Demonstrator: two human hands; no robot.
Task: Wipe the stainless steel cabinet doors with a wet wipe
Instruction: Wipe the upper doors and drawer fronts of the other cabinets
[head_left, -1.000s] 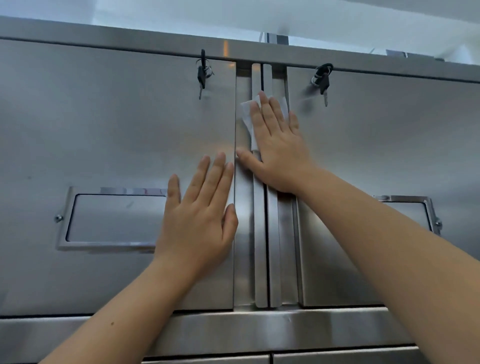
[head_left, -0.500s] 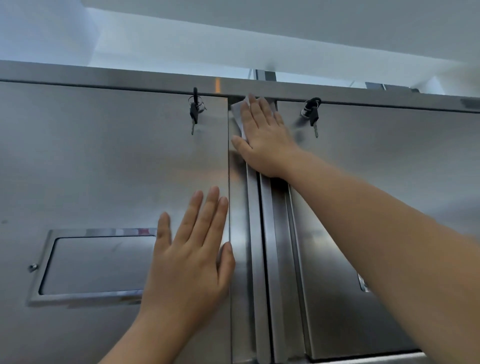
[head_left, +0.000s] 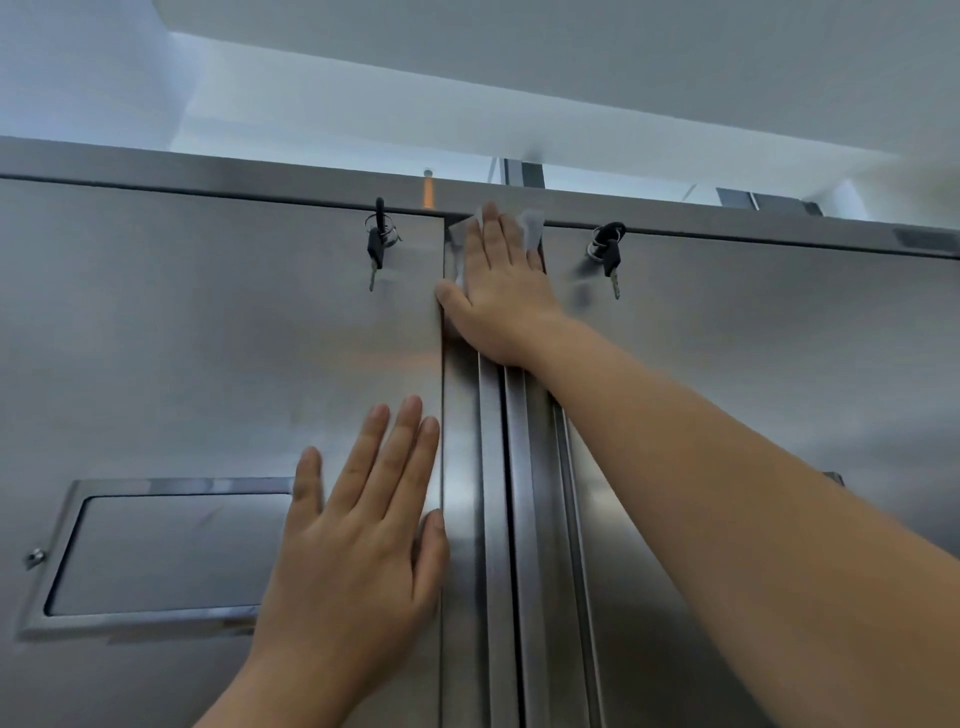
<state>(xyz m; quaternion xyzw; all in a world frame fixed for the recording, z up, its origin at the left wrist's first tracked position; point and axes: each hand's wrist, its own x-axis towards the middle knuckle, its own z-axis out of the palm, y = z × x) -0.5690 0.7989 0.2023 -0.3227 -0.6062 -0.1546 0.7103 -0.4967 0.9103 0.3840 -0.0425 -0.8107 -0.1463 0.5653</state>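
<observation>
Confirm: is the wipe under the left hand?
No, the wet wipe is pressed under the right hand at the top of the centre seam; the left hand lies bare on the left door.

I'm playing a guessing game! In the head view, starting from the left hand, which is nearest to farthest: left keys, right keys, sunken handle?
1. sunken handle, low on the left door, beside the left hand.
2. left keys, higher, same door.
3. right keys, atop the right door.
</observation>
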